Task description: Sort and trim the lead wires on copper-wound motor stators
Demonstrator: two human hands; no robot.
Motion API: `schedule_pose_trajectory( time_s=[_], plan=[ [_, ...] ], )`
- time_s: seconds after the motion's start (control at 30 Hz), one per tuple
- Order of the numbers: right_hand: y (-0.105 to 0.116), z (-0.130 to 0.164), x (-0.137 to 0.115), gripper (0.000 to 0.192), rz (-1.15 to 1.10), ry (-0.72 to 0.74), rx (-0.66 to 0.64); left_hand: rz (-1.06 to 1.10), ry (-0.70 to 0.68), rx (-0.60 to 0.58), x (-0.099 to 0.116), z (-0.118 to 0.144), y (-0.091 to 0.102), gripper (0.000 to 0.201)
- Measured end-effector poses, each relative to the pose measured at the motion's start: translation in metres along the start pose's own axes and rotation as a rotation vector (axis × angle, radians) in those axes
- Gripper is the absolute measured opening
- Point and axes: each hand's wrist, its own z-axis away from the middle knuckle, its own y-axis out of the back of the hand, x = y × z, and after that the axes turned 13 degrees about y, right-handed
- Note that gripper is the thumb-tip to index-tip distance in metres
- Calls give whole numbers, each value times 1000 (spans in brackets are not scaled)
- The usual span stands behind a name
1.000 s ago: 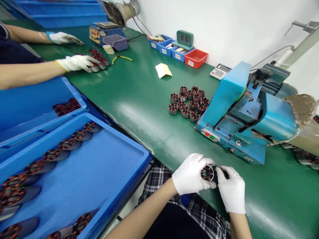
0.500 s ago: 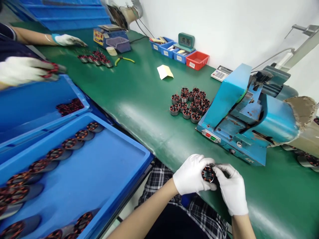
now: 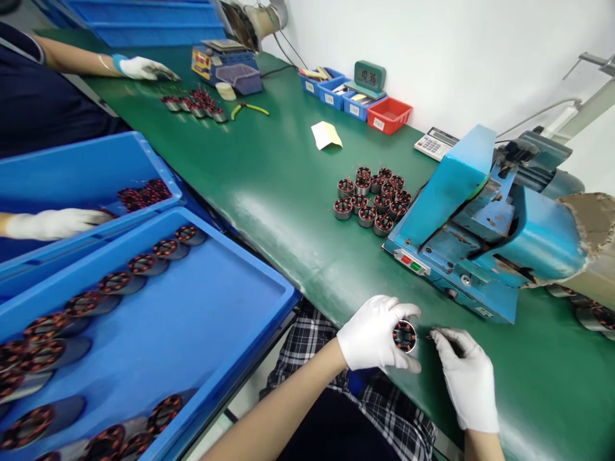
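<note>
In a white glove, my left hand (image 3: pixel 377 336) is closed around a round motor stator (image 3: pixel 404 336) with copper windings and a metal rim, its open face turned toward me. To the right of it, a small gap away, my gloved right hand (image 3: pixel 465 371) pinches with thumb and forefinger; what lies between the tips is too small to make out. Both hands are above the front edge of the green table (image 3: pixel 298 211). Beyond them a cluster of several similar stators (image 3: pixel 367 216) stands beside a blue machine (image 3: pixel 456 186) with a red and a green button.
At left, a blue tray (image 3: pixel 202 320) holds rows of stators. A co-worker's gloved hand (image 3: pixel 57 224) reaches into another blue bin (image 3: pixel 86 153); the other hand (image 3: pixel 147 68) rests on the table. Along the wall stand small bins (image 3: pixel 389 115), a clock (image 3: pixel 369 75) and a calculator (image 3: pixel 436 143).
My right hand has moved right, away from the stator, which stays in my left hand. The co-worker's near hand has lowered into the blue bin. The view has shifted slightly.
</note>
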Motion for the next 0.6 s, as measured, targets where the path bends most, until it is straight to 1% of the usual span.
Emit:
schedule_pose_trajectory(
  time_s=[0.07, 0.1, 0.17, 0.2, 0.23, 0.27, 0.33, 0.47, 0.53, 0.6],
  plan=[
    [2, 3, -5, 21, -41, 92, 53, 71, -34, -35, -2, 0, 4, 69],
    [1, 4, -8, 20, -42, 177, 50, 115, -55, -63, -3, 0, 6, 64],
    [-5, 6, -16, 21, 10, 374, 3, 189, -78, -115, -6, 0, 9, 50],
    [-9, 7, -19, 18, 49, 449, -25, 212, -74, -126, -7, 0, 10, 45],
    [-13, 8, -21, 12, 78, 498, -41, 227, -69, -127, -8, 0, 10, 41],
    [-16, 9, -22, 6, 91, 516, -48, 236, -69, -120, -8, 1, 10, 38],
    [-20, 13, -19, 13, 92, 473, -30, 244, -90, -106, -8, 1, 9, 31],
    [-21, 23, -7, 16, 64, 282, 74, 257, -142, -125, -5, 2, 8, 15],
    [-22, 26, -3, 17, 62, 215, 99, 263, -140, -147, -5, 3, 10, 13],
    [-23, 28, 0, 17, 79, 197, 71, 257, -116, -153, -7, 6, 12, 15]
  ],
)
